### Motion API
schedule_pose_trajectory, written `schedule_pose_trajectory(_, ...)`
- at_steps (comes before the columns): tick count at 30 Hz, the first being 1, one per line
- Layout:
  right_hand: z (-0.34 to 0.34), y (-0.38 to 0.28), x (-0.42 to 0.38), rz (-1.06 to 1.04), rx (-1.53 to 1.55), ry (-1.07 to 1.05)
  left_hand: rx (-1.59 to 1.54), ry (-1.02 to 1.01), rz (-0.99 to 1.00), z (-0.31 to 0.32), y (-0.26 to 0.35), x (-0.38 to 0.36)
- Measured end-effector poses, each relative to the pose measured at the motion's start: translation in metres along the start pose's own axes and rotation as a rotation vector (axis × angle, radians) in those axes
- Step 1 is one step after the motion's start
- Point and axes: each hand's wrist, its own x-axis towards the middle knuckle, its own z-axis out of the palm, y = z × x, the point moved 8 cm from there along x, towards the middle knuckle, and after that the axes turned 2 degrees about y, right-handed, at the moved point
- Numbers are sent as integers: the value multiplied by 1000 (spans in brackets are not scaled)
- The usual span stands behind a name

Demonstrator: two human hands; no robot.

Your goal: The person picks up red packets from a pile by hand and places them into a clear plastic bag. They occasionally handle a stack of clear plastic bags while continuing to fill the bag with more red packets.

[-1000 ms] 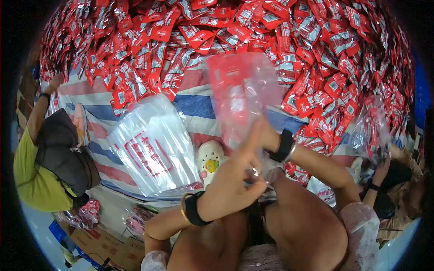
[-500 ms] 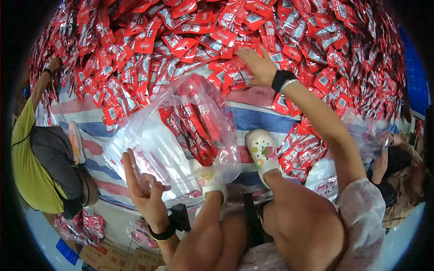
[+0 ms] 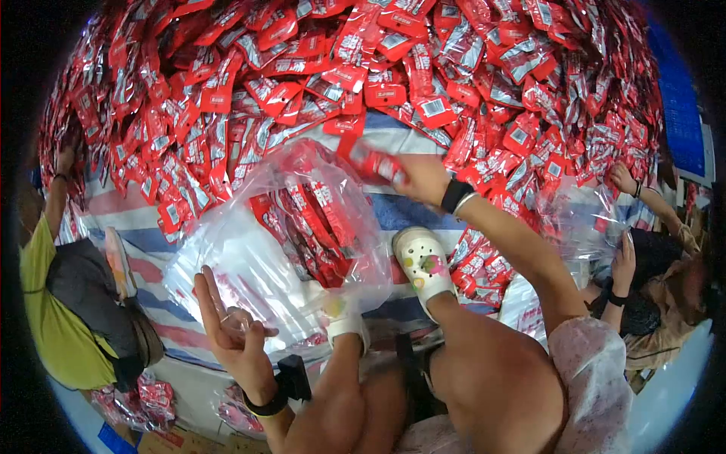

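Low in the head view, my left hand (image 3: 240, 344) pinches the near edge of a clear plastic bag (image 3: 370, 261). Two of its fingers stretch upward while the others curl in on the film. The bag's mouth gapes, and several red packets (image 3: 314, 219) lie inside it. A stack of flat white bags (image 3: 242, 257) shows beside and under it. My right hand (image 3: 425, 180) is closed on a red foil packet (image 3: 382, 166), slightly blurred, just right of the bag's mouth. Its fingertips are partly hidden behind the packet.
A large heap of red packets (image 3: 348, 45) spreads across the striped sheet (image 3: 408, 213). A smaller group of packets (image 3: 484, 272) lies right of my shoe (image 3: 423, 261). One person in a yellow top (image 3: 64, 325) works at the left; another person's hand (image 3: 624, 261) shows at the right.
My right hand has drawn back from the heap toward the bag and now has a red packet in it. At the right, the other person's hand has reached toward the heap.
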Motion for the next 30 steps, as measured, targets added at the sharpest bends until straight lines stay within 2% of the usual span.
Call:
schedule_pose_trajectory(2,-63,23,7,222,432,391,58,-10,-10,3,2,-2)
schedule_pose_trajectory(4,-89,60,29,507,804,317,51,-10,-3,-2,1,-2)
schedule_pose_trajectory(6,-105,96,65,463,936,395,61,4,-7,-1,1,-2)
schedule_pose_trajectory(8,-107,121,107,644,-32,425,77,22,-14,1,1,5)
schedule_pose_trajectory(9,-93,117,111,647,-84,509,63,16,-8,2,2,6)
schedule_pose_trajectory(10,-94,97,104,669,-40,475,48,11,-3,4,2,5)
schedule_pose_trajectory(12,-81,79,87,522,131,811,46,13,9,8,3,5)
schedule_pose_trajectory(14,-71,58,66,449,289,574,49,0,23,9,4,3)
schedule_pose_trajectory(16,-71,17,20,203,119,575,59,-14,39,6,3,0)
schedule_pose_trajectory(19,-45,-17,-53,86,-140,462,62,-19,68,8,3,-5)
schedule_pose_trajectory(21,-13,-8,-76,80,-208,443,53,1,72,13,7,-7)
schedule_pose_trajectory(23,14,20,-82,157,-65,329,53,-12,76,19,11,-8)
schedule_pose_trajectory(24,-2,22,-83,160,-68,334,68,-13,69,22,11,-9)
schedule_pose_trajectory(26,-16,41,-100,395,238,252,83,-48,74,24,13,-11)
schedule_pose_trajectory(27,-36,53,-120,444,473,588,94,-20,65,22,13,-12)
schedule_pose_trajectory(28,-42,77,-136,597,514,658,98,19,58,21,10,-13)
schedule_pose_trajectory(29,-26,109,-149,637,1026,781,83,16,71,19,9,-12)
schedule_pose_trajectory(30,-26,136,-167,946,1107,709,85,21,65,19,8,-12)
